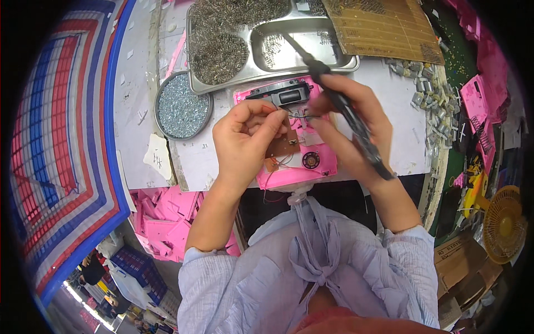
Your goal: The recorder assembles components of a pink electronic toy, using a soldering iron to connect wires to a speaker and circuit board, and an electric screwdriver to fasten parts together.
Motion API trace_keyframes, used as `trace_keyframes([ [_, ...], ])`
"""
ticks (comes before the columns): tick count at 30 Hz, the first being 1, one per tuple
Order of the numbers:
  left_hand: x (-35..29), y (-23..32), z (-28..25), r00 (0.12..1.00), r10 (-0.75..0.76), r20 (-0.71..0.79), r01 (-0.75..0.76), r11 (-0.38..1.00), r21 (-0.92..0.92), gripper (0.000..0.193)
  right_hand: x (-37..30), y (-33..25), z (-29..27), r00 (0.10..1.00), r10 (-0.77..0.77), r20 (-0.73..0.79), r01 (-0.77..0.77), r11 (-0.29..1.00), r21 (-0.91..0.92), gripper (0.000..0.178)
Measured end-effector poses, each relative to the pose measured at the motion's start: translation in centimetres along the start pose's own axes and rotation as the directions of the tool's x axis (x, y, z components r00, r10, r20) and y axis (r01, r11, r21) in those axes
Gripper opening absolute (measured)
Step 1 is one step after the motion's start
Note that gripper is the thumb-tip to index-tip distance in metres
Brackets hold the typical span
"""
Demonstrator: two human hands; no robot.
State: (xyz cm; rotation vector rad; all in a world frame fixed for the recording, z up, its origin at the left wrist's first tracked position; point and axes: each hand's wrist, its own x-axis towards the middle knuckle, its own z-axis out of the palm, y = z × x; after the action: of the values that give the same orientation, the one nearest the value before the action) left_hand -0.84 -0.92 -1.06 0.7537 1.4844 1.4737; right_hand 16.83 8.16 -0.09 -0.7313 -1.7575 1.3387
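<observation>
Hands (pixel 245 133) over pink casing (pixel 295 173), black tool (pixel 357 131) diagonal lengthwise, tip forward-left.

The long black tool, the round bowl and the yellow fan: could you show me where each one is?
Long black tool (pixel 356 126), head view: on its handle.
Round bowl (pixel 209 109), head view: on its rim.
Yellow fan (pixel 505 226), head view: on the hub of its grille.

1 pink casing (pixel 289 177) lying open — 1 thin dark wire (pixel 299 116) above; 1 black tool (pixel 356 123) — slanting.
</observation>
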Motion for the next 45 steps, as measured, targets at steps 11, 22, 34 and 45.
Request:
trace_keyframes([
  [11,0.1,-0.2,-1.0,0.996,0.065,0.066,-0.075,0.984,0.163,0.014,2.5,0.8,2.8,0.997,-0.067,0.026,0.067,0.998,0.009,0.053],
  [22,0.3,0.2,-1.2,0.994,0.002,0.110,-0.011,0.997,0.079,0.012,1.8,0.8,2.9,0.999,-0.032,0.009,0.032,0.999,-0.001,0.060],
  [34,0.4,0.0,-1.1,0.992,-0.032,0.122,0.021,0.996,0.091,0.010,1.8,1.5,3.2,0.993,-0.097,-0.061,0.096,0.995,-0.025,0.058],
  [45,1.3,0.3,-1.7,0.940,0.308,0.147,-0.342,0.850,0.401,0.006,-0.6,2.3,2.9,0.916,-0.384,0.116,0.398,0.832,-0.387,0.056],
])
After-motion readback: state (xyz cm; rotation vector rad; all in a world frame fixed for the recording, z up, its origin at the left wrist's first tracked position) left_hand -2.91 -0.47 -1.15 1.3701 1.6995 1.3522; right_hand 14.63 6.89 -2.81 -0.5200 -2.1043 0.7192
